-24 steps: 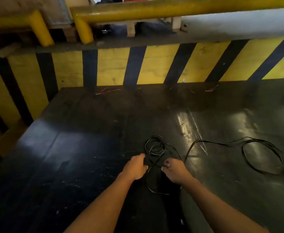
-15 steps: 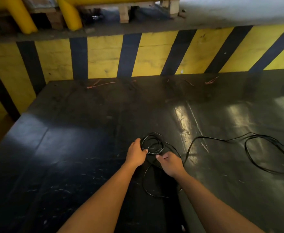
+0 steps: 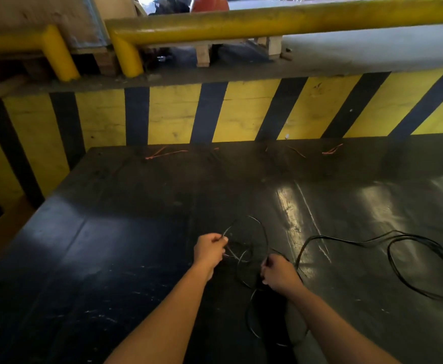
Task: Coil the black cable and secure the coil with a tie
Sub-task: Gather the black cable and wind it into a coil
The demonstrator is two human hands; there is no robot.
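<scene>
A thin black cable (image 3: 346, 241) lies on the dark table (image 3: 136, 245). A small bunch of its loops sits lifted between my hands, and a wide loose loop (image 3: 425, 269) trails off to the right. My left hand (image 3: 209, 249) pinches a strand at the left side of the loops. My right hand (image 3: 279, 274) is closed on the cable at the lower right of them. Another loop hangs down below my right wrist. Thin orange ties (image 3: 162, 153) lie at the table's far edge, with more orange ties (image 3: 332, 150) further right.
A yellow-and-black striped wall (image 3: 241, 114) stands right behind the table. Above it run yellow rails (image 3: 267, 19). The table's left edge drops off beside a striped panel (image 3: 13, 153).
Both hands have closed on the cable and drawn apart, lifting and widening the small bunch of loops. The view has tilted up a little.
</scene>
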